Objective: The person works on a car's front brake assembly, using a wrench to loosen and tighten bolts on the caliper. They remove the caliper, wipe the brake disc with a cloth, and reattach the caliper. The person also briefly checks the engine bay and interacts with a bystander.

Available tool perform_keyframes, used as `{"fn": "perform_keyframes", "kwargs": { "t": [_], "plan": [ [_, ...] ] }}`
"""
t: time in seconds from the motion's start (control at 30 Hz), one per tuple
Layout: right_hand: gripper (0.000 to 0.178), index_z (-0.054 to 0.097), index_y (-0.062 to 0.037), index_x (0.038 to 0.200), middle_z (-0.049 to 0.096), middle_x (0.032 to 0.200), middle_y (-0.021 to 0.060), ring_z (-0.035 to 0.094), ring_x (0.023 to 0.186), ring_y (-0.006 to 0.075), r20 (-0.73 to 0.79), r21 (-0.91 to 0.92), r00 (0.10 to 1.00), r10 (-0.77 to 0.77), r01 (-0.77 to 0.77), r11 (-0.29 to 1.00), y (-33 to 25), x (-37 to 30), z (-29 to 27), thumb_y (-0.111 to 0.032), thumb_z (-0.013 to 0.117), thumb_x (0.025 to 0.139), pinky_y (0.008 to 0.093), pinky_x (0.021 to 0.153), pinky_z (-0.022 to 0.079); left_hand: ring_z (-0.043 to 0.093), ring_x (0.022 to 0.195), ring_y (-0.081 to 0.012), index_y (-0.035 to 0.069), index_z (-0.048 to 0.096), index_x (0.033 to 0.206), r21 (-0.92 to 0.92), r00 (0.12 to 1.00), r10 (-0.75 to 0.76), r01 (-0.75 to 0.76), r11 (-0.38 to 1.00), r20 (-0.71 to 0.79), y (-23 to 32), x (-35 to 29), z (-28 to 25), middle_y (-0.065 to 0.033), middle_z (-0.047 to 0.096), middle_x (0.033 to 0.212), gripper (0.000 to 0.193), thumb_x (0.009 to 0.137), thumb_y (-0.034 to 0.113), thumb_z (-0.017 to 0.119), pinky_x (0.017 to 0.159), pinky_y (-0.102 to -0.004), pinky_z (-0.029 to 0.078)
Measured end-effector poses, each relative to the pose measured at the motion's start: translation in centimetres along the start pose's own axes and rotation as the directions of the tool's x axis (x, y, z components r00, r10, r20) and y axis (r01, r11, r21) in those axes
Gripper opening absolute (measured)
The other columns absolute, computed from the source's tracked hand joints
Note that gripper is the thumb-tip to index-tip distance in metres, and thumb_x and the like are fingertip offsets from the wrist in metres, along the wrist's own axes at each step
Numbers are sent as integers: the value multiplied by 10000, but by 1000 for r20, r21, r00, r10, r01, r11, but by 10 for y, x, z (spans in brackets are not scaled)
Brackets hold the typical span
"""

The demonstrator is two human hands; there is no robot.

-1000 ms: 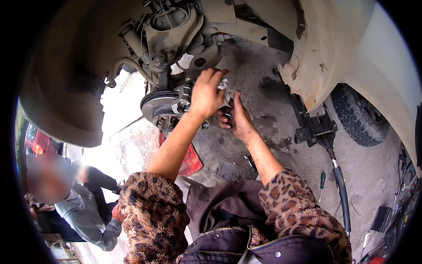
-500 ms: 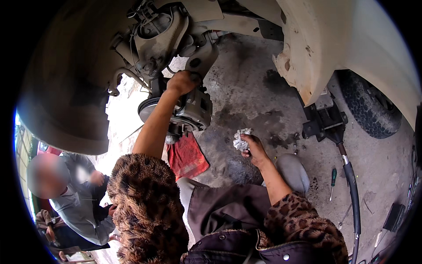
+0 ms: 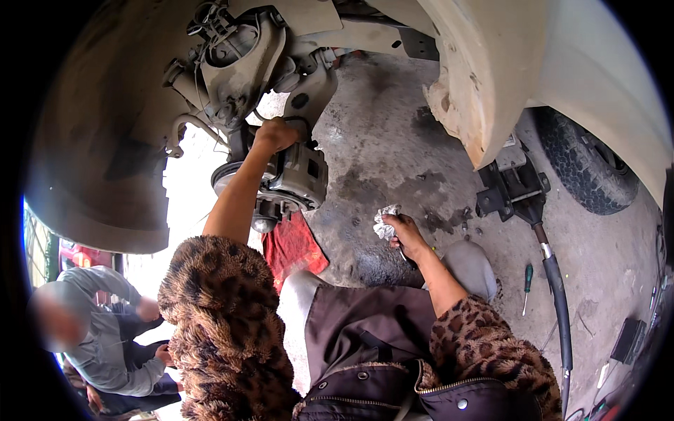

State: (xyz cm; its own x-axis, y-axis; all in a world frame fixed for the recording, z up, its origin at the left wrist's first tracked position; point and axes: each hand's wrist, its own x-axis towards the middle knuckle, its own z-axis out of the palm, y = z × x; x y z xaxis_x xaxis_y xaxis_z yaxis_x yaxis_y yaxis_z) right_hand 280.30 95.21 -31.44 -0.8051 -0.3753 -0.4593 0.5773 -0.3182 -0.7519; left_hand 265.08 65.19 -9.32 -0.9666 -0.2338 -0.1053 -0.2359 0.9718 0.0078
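Note:
My left hand [image 3: 278, 133] is closed at the top of the brake caliper [image 3: 304, 172], its fingers curled away so what they grip is hidden. Beside the caliper shows the brake disc [image 3: 223, 175], partly covered by my left forearm. Above them are the suspension arm and knuckle [image 3: 235, 88] of a raised vehicle. My right hand [image 3: 408, 238] is closed on a crumpled white wad [image 3: 385, 220], paper or cloth, held over the floor near my knee. A thin dark thing shows under those fingers, too small to name. A red cloth [image 3: 293, 245] lies below the brake.
A pale fender [image 3: 491, 77] hangs at upper right, the wheel-arch liner [image 3: 98, 140] at left. To the right are a floor jack [image 3: 516, 186] with a long handle [image 3: 557, 295], a tyre [image 3: 593, 165] and a green-handled screwdriver [image 3: 528, 279]. Another person [image 3: 116, 337] is at lower left.
The view has shifted slightly, moving the brake and fender a little left in the picture. My left hand stays at the caliper; my right hand still holds the white wad.

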Motion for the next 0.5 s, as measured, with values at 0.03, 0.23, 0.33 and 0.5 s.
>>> {"fn": "perform_keyframes", "kwargs": {
  "t": [0.03, 0.23, 0.33, 0.5],
  "plan": [
    [247, 610, -95, 956, 509, 803, -43, 389, 542, 54, -10, -23, 1000, 13, -13, 1000, -1, -1, 2, -308, 699, 867, 218, 431, 307, 601, 1142, -344, 1, 674, 1110, -3, 1000, -29, 29, 1000, -6, -3, -3, 0, -226, 626, 1205, 514, 781, 388, 593, 963, -386, 478],
    [326, 611, -75, 961, 526, 728, -31, 416, 509, 66, -94, -81, 993, -65, 58, 995, -14, -24, -7, -377, 696, 871, 241, 400, 300, 603, 1149, -323, -4, 669, 1110, 122, 993, 90, -99, 988, 79, 24, 13, -20, -192, 635, 1211, 459, 786, 307, 575, 963, -380, 481],
    [389, 651, -30, 955, 555, 706, -17, 466, 552, 71, -89, -291, 985, -145, 114, 950, -58, -69, -4, -406, 701, 867, 273, 465, 361, 625, 1029, -292, 21, 664, 1084, 158, 950, 162, -209, 965, 268, 44, 54, -10, -155, 651, 1093, 403, 806, 303, 587, 876, -399, 503],
    [506, 672, 21, 945, 665, 852, 85, 600, 768, 161, -148, -275, 960, -236, 189, 943, -134, -140, -29, -468, 725, 825, 329, 682, 468, 648, 775, -230, 88, 642, 1041, -373, 805, -6, 282, 884, 593, 61, 89, -38, -89, 665, 830, 278, 855, 290, 601, 681, -441, 546]
  ]
}}
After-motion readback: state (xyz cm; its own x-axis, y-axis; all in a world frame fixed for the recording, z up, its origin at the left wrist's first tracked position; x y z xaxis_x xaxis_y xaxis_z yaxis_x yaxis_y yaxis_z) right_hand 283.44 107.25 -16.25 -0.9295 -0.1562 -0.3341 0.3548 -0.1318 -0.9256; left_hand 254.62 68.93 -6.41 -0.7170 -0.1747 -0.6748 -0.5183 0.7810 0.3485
